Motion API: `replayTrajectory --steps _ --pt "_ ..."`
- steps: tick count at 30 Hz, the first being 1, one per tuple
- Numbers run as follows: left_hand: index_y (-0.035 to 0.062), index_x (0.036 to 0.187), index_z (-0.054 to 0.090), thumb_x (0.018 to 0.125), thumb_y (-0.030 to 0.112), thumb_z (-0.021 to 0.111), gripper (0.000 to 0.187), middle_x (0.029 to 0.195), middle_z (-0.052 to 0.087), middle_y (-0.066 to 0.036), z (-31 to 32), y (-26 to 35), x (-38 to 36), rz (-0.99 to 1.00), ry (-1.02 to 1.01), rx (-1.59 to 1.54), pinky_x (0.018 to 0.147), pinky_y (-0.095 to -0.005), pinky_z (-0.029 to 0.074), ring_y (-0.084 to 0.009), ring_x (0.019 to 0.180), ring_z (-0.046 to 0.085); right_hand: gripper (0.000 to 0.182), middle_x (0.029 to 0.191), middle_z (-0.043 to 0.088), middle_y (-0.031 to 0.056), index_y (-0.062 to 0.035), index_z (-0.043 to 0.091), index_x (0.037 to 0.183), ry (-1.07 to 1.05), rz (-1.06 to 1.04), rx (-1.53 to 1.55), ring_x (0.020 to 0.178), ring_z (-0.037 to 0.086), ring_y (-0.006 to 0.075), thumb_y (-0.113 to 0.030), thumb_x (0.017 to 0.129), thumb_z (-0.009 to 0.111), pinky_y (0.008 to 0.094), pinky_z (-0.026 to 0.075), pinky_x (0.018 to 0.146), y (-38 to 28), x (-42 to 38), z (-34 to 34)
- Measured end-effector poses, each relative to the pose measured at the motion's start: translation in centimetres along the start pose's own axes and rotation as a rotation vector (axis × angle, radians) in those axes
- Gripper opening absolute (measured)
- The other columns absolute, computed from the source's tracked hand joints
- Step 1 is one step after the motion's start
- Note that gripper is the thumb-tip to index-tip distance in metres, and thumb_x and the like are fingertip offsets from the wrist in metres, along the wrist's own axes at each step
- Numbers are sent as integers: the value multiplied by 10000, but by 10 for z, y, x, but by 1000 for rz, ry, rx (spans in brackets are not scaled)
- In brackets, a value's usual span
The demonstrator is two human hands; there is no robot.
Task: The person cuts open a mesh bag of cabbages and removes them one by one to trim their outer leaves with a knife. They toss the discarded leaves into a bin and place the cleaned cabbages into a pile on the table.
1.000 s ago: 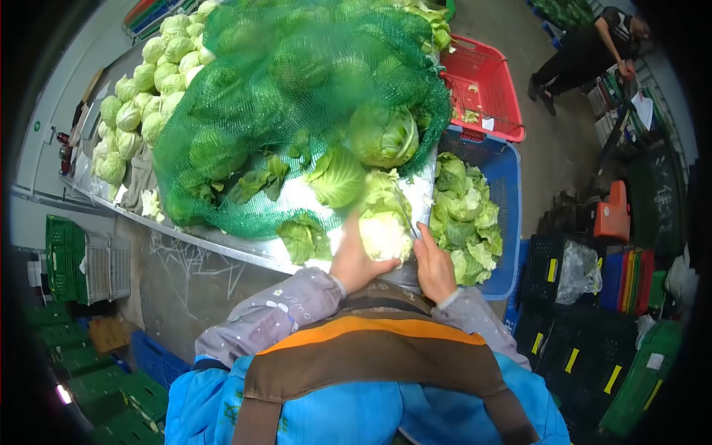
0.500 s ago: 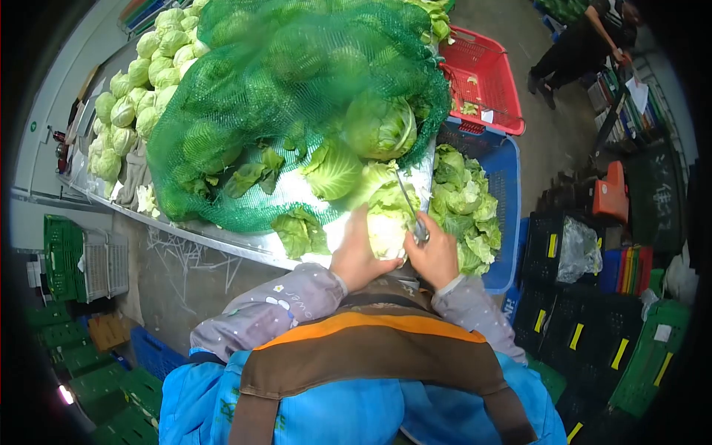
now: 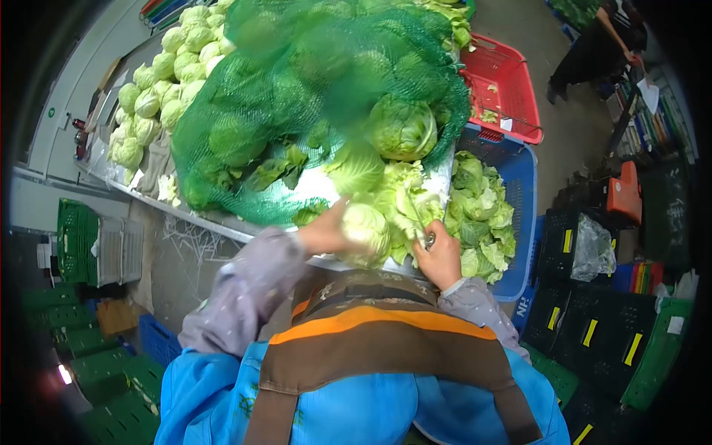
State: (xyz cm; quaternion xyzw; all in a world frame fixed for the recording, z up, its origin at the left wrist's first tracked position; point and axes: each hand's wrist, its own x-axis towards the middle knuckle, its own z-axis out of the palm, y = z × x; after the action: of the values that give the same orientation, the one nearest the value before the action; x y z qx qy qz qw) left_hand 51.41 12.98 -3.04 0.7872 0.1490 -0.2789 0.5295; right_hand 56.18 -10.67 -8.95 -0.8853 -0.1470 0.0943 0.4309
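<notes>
My left hand is at the left side of a pale, trimmed cabbage near the table's front edge, its fingers spread and partly blurred. In my right hand is a knife, held by the handle with the thin blade pointing up and away. Loose outer leaves lie between the cabbage and the knife. Just behind is another green cabbage. A larger cabbage sits at the opening of a green mesh sack full of cabbages.
Trimmed cabbages are piled at the table's back left. To the right stand a blue crate of leaves and a red crate with scraps. Dark crates stand at the lower right. Another person stands at the upper right.
My left hand has moved left and opened beside the cabbage, which now sits farther left of the knife. More loose leaves show in front of the blade. The whole view has shifted slightly.
</notes>
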Motion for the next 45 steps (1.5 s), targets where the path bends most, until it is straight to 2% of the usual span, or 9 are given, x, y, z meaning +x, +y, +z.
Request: replayTrajectory --steps 13,15,19,25,26,34,37,42,45 --pt "40 1264 382 489 204 889 940 1219 443 -159 44 -18 -16 583 573 68 1006 -402 377 -278 1160 446 695 915 642 92 -43 439 1301 175 96 155 760 608 151 -183 714 782 292 484 664 -23 7 -59" --pt "48 1286 348 502 133 874 948 1207 471 -127 43 -4 -26 513 387 -403 967 -380 421 -251 1128 480 670 968 617 86 -21 461 1300 -23 -379 353 796 569 126 -196 737 779 248 466 728 -48 8 -58" --pt "58 1324 354 905 216 569 497 1257 506 -116 47 -11 -24 329 -91 -1366 958 -394 451 -247 1134 531 606 992 623 68 -22 511 1270 -515 -153 529 844 562 114 -201 753 774 248 458 762 -59 30 -58" --pt "64 1330 366 954 370 463 494 1285 507 -122 57 7 -39 259 -104 -1402 947 -437 453 -265 1148 534 370 860 630 26 2 628 1040 -41 -19 330 691 551 96 -160 741 774 239 446 640 -60 -6 -50" --pt "78 1327 379 954 398 445 496 1289 504 -124 58 11 -41 216 -11 -1341 929 -484 461 -278 1151 533 297 793 632 45 5 635 946 172 -612 192 639 570 130 -128 721 776 252 449 593 -54 0 -44" --pt "116 1236 446 932 390 500 413 1210 538 -131 66 14 -45 76 349 -1207 850 -528 504 -276 1098 564 592 922 533 63 -112 567 1117 -51 -692 -106 637 603 259 -329 624 812 339 473 521 -97 -37 -36" --pt "119 1189 465 922 364 530 369 1174 546 -131 75 10 -49 64 380 -1146 817 -521 520 -262 1082 569 272 717 568 47 -56 627 896 75 -740 78 607 589 210 -158 695 780 296 459 531 -74 -33 -12" --pt "110 1336 392 931 463 452 541 1316 495 -121 73 -20 -52 162 60 -1288 956 -515 429 -310 1170 523 136 704 567 -11 -33 623 819 273 157 711 554 488 107 -145 812 700 269 411 512 -51 -21 -56" --pt "112 1320 408 933 453 452 518 1298 507 -118 81 -28 -59 153 -25 -1351 939 -514 445 -304 1157 533 287 819 576 -18 -28 611 943 450 -340 454 618 500 111 -139 727 765 288 424 537 -58 -43 -53"
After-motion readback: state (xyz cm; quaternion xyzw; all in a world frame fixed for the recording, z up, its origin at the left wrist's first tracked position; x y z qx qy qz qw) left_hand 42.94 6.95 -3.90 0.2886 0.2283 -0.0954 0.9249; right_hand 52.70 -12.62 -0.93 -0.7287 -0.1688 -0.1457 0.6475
